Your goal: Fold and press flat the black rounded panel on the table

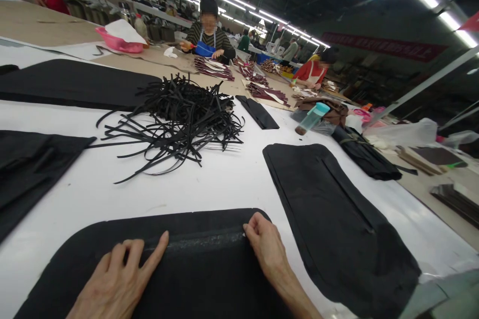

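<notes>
A black leather-like panel (209, 279) with rounded corners lies flat in front of me. Across it, near the far edge, runs a shiny, rough-looking band (205, 242). My left hand (118, 276) rests on the panel at the band's left end, index finger stretched out and the other fingers bent. At the band's right end, my right hand (265, 246) has thumb and forefinger pinched together close to the surface. What they pinch is too small to make out. To the right lies another black panel (337, 219) with a slit-like line along it.
Beyond my panel lies a heap of thin black strips (187, 114). Black material (37, 169) and a stack of panels (75, 82) lie left. A teal-lidded bottle (312, 118) and a rolled black bundle (366, 154) lie right. A co-worker (207, 35) sits across the table.
</notes>
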Available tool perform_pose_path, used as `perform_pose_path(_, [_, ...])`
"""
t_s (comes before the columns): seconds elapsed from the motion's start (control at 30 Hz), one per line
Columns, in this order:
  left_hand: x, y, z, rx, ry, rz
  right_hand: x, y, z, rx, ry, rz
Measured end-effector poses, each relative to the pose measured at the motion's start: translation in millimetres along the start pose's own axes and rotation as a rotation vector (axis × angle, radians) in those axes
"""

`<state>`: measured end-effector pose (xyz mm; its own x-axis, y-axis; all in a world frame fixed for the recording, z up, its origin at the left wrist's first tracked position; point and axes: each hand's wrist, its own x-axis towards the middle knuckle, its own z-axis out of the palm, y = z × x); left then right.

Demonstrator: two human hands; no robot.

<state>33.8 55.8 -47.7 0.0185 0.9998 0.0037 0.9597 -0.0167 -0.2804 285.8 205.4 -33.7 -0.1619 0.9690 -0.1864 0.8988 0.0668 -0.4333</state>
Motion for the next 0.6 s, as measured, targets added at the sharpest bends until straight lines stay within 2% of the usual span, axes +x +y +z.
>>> perform_pose_path(0.13, [1.2, 5.6, -6.4, 0.225, -0.024, 0.042, -0.9, 2.6, -0.9, -0.112, 0.057, -0.016])
perform_pose_path(0.27, [2.6, 9.6, -14.0, 0.271, -0.032, 0.022, -6.0, 1.9, -4.1, -0.355, 0.14, -0.069])
perform_pose_path(0.33, [3.0, 10.5, -17.6, 0.27, -0.026, 0.012, -11.9, -4.1, -1.7, -0.406, 0.223, -0.198])
perform_pose_path(0.4, [3.2, 10.9, -19.8, 0.254, -0.014, -0.002, -19.8, -15.3, 5.7, -0.395, 0.292, -0.423])
perform_pose_path(0.5, [3.3, 11.4, -18.4, 0.222, -0.005, -0.021, -31.4, -36.6, 23.2, -0.326, 0.296, -0.741])
perform_pose_path(0.6, [3.3, 11.8, -13.4, 0.213, -0.003, -0.029, -36.8, -49.7, 38.6, -0.346, 0.278, -0.856])
